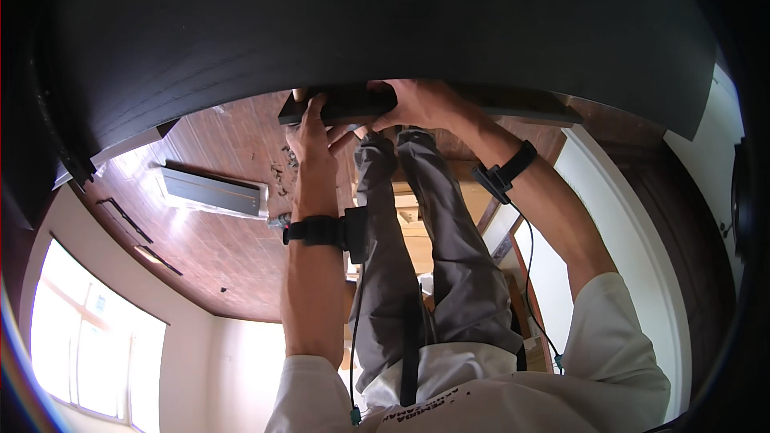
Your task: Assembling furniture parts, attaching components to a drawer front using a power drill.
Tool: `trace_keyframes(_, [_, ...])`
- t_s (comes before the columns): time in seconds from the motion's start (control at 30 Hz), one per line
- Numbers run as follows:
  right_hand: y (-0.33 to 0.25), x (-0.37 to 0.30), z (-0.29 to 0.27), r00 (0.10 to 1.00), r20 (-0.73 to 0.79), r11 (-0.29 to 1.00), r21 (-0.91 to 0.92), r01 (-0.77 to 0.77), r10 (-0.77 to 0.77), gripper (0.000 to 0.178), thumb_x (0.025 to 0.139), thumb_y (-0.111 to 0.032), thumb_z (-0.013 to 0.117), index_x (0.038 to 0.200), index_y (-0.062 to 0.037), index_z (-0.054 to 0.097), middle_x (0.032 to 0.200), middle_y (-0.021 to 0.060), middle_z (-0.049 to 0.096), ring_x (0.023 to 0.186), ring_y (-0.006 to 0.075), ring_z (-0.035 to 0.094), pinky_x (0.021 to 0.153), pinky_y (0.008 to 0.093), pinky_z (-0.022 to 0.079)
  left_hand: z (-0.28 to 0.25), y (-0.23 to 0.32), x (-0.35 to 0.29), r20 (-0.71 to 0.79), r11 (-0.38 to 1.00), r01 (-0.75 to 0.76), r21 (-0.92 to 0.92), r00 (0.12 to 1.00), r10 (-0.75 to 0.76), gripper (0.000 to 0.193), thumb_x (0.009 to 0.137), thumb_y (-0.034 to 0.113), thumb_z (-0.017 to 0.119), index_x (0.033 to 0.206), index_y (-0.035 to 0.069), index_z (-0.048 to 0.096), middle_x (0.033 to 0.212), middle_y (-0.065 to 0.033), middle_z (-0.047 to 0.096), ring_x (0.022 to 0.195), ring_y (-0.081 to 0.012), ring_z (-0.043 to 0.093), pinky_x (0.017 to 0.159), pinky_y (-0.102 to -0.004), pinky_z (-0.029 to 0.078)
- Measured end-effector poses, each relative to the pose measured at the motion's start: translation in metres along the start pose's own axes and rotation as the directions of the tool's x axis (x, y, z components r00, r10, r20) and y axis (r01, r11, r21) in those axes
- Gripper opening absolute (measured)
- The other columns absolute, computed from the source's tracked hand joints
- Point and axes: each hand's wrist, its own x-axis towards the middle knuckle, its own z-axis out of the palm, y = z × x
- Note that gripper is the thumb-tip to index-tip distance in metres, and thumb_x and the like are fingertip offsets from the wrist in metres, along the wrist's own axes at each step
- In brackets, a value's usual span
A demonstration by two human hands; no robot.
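A large black panel point(385, 24) fills the upper half of the view. Under its lower edge runs a narrower dark board point(521, 110), held level in front of me. My left hand point(313, 136) grips this board from below at its left end, fingers curled over the edge. My right hand point(421, 103) is closed on the same board just to the right, thumb underneath. Both wrists wear black straps, the left one point(325, 230) with a small black box and a cable. My grey-trousered legs point(417, 232) show below the hands.
Dark wooden floorboards point(224, 248) lie below. A long flat white tray-like piece with a dark insert point(212, 192) rests on the floor at left, with small debris point(282, 168) near it. A bright window point(88, 337) is at lower left, a white door frame point(626, 232) at right.
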Motion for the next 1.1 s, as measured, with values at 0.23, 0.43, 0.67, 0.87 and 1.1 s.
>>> trace_keyframes(0.23, [0.002, -0.011, 0.016, 0.948, -0.227, 0.972, -0.123, 0.200, -0.224, 0.046, 0.068, -0.024, 0.080, 0.105, -0.0021, 0.064, 0.104, 0.0115, 0.065, 0.097, 0.0269, 0.063, 0.085, 0.0372, 0.052, 0.002, -0.012, -0.006, 0.117, 0.984, 0.066, -0.168, 0.992, -0.047, 0.044, 0.092, 0.037, 0.054, 0.127, 0.011, 0.049, 0.111, -0.0160, 0.061, 0.097, -0.0307, 0.066, 0.084, -0.0455, 0.055])
trace_keyframes(0.43, [-0.003, -0.013, 0.021, 0.949, -0.268, 0.982, -0.141, 0.129, -0.163, 0.045, 0.068, -0.021, 0.079, 0.105, -0.0014, 0.063, 0.104, 0.0109, 0.064, 0.101, 0.0268, 0.062, 0.087, 0.0358, 0.051, 0.011, -0.017, -0.006, 0.171, 0.973, 0.022, -0.231, 0.985, 0.019, 0.041, 0.092, 0.033, 0.055, 0.121, 0.005, 0.050, 0.111, -0.0196, 0.060, 0.098, -0.0337, 0.065, 0.087, -0.0463, 0.055])
trace_keyframes(0.67, [-0.001, -0.010, 0.027, 0.940, -0.211, 0.927, -0.321, 0.193, -0.269, 0.039, 0.069, -0.014, 0.076, 0.101, 0.0032, 0.062, 0.102, 0.0141, 0.064, 0.100, 0.0295, 0.061, 0.087, 0.0369, 0.051, 0.017, -0.014, 0.000, 0.082, 0.981, 0.088, -0.172, 0.994, -0.075, 0.037, 0.090, 0.029, 0.056, 0.117, 0.004, 0.053, 0.105, -0.0166, 0.063, 0.095, -0.0295, 0.065, 0.085, -0.0428, 0.056])
trace_keyframes(0.87, [0.002, -0.009, 0.023, 0.897, -0.248, 0.913, -0.283, 0.295, -0.367, 0.026, 0.071, -0.018, 0.073, 0.084, 0.0010, 0.061, 0.089, 0.0133, 0.062, 0.090, 0.0277, 0.060, 0.083, 0.0351, 0.051, 0.017, -0.016, -0.003, 0.067, 0.994, 0.061, -0.092, 0.996, -0.055, 0.040, 0.091, 0.036, 0.055, 0.119, 0.007, 0.054, 0.100, -0.0127, 0.065, 0.091, -0.0237, 0.066, 0.085, -0.0404, 0.054])
trace_keyframes(1.1, [0.005, -0.001, 0.018, 0.863, -0.173, 0.838, -0.387, 0.384, -0.475, 0.026, 0.072, -0.022, 0.073, 0.080, 0.0001, 0.061, 0.088, 0.0120, 0.061, 0.091, 0.0264, 0.060, 0.085, 0.0349, 0.050, 0.017, -0.022, -0.006, 0.087, 0.998, 0.049, -0.048, 0.995, -0.045, 0.042, 0.092, 0.039, 0.054, 0.121, 0.009, 0.055, 0.094, -0.0107, 0.067, 0.084, -0.0204, 0.066, 0.084, -0.0391, 0.051])
